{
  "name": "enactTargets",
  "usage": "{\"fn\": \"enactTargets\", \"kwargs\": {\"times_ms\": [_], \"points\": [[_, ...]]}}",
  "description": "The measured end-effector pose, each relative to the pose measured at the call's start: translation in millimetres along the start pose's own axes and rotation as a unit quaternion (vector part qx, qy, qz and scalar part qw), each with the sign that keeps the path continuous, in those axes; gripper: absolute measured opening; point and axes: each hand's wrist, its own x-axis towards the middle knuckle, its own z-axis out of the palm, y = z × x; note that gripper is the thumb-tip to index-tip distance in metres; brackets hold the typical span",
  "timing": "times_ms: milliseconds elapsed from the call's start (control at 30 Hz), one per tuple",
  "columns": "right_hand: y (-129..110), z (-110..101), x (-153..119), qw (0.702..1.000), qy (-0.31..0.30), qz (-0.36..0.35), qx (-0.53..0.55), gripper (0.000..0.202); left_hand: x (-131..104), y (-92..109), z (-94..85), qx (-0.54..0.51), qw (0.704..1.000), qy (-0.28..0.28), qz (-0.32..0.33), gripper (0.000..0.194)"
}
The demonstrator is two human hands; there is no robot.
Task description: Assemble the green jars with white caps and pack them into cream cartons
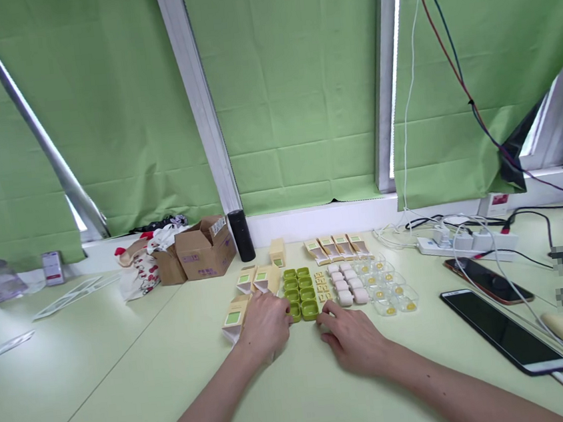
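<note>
Two columns of small olive-green square cups (307,293) stand on the table in front of me. My left hand (266,323) is at their near left corner, its fingers curled and pressed together, the tips against the nearest left cup. Whatever lies under those fingers is hidden. My right hand (353,341) rests on the table by the near right corner, fingers loosely bent with the thumb apart, and nothing shows in it. Small yellow pieces (322,287) lie in rows just beyond its fingertips. Beige packets with green labels (233,318) lie beside and behind my left hand.
Pale pink rounded pieces (342,285) and clear cups with yellow centres (386,306) line up to the right. More beige packets (338,248) lie behind. Phones (505,328), cables and a power strip (466,245) occupy the right; a cardboard box (205,249) and black cylinder (241,235) stand back left.
</note>
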Motion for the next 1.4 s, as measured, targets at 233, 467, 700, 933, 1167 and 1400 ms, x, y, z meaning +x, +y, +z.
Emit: {"fn": "enactTargets", "kwargs": {"times_ms": [233, 467, 700, 933, 1167, 1400], "points": [[2.1, 3.1, 0.2, 1.000, -0.006, 0.000, 0.007, 0.011, 6.4, 2.2, -17.8, 0.083, 0.996, 0.024, 0.011, 0.021], [3.8, 3.3, 0.5, 1.000, -0.015, -0.002, 0.005, 0.011, 21.2, -2.6, -34.6, 0.147, 0.986, 0.068, -0.024, 0.026], [3.0, 3.0, 0.7, 1.000, -0.011, -0.007, 0.018, 0.011, 68.9, -30.4, -35.9, 0.222, 0.973, -0.008, -0.071, 0.037], [1.1, -1.1, -0.2, 1.000, -0.014, -0.004, 0.018, 0.012, 124.4, -55.1, -5.4, 0.221, 0.964, -0.104, -0.108, 0.055], [1.3, -1.3, 0.0, 1.000, -0.013, -0.010, 0.004, 0.012, 159.8, -57.9, 21.5, 0.203, 0.952, -0.167, -0.157, 0.063], [3.7, -0.8, -0.2, 1.000, -0.012, -0.014, 0.011, 0.012, 171.0, -60.2, 35.0, 0.212, 0.948, -0.167, -0.167, 0.057]]}}
